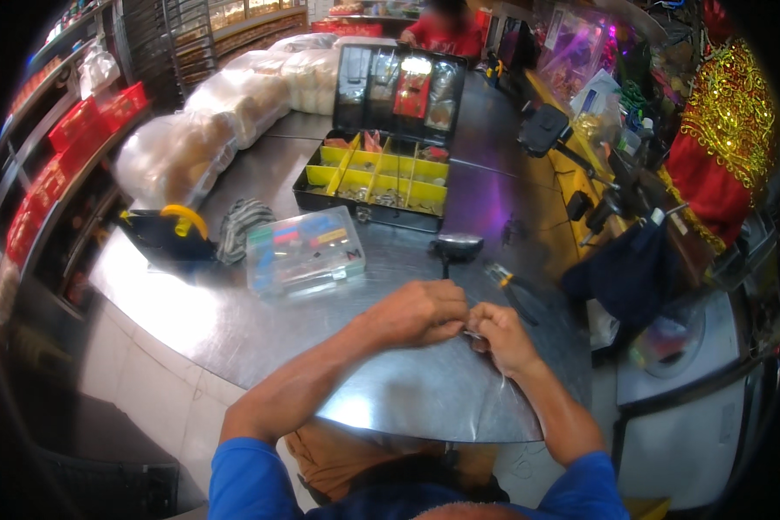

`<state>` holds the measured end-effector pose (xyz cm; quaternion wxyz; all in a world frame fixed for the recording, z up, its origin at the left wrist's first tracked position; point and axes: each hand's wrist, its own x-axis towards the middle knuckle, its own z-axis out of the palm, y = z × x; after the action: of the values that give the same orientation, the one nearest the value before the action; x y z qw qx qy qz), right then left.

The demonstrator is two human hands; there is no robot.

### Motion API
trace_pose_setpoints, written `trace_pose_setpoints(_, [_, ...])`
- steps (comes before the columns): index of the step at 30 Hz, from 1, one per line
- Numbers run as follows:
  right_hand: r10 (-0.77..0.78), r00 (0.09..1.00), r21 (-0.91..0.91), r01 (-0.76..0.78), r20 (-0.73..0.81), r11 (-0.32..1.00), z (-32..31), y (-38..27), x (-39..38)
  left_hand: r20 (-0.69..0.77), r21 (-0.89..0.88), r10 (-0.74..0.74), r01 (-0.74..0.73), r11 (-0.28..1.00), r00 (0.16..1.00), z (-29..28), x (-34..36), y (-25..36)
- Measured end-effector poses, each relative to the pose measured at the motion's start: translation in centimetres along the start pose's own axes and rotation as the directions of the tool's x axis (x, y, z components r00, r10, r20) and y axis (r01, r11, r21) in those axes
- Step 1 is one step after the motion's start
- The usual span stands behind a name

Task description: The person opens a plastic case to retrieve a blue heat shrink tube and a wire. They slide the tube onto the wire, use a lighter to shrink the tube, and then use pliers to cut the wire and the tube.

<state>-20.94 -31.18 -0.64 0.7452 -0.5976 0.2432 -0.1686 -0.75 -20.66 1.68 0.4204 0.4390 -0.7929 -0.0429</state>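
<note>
My left hand and my right hand meet above the near part of the metal table, fingertips almost touching. Both are closed in a pinch. A thin pale strand trails down from my right hand. Whatever lies between the fingertips is small and mostly covered by them. Just beyond my hands stands a black object with a rounded, shiny head. Pliers with yellow and black handles lie to the right of it.
An open black toolbox with yellow compartments holds small parts. Before it lies a clear plastic case; a striped cloth and dark pouch sit left. Bulky plastic bags line the back left. A person in red stands beyond.
</note>
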Motion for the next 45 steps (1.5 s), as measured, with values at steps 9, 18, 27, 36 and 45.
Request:
trace_pose_setpoints(9, [-0.004, 0.998, -0.066, 0.008, 0.060, 0.998, 0.2, -2.1, -0.6, -0.054, 0.079, -0.025, 0.029, 0.996, 0.998, -0.4, 0.1, 0.3])
trace_pose_setpoints(18, [0.072, 0.994, 0.060, -0.078, 0.083, 0.995, -0.3, -1.7, -0.4, -0.011, 0.150, 0.073, -0.071, 0.986, 0.997, -0.2, -0.1, -0.5])
trace_pose_setpoints(27, [0.022, 0.997, -0.075, -0.016, 0.076, 0.997, -0.4, -1.2, -0.2, 0.061, 0.002, -0.107, 0.107, 0.994, 0.992, -0.6, -0.1, 0.0])
trace_pose_setpoints(36, [-0.704, 0.672, -0.789, 0.552, 0.229, 0.270, 1.6, -1.6, -0.7, 0.147, -0.092, -0.338, 0.353, 0.931, 0.930, -1.2, 0.2, 1.1])
trace_pose_setpoints(45, [-0.746, 0.364, -0.719, 0.661, 0.557, -0.215, 0.8, -1.8, -0.4, 0.216, -0.204, -0.409, 0.451, 0.869, 0.886, -1.4, 0.1, 1.3])
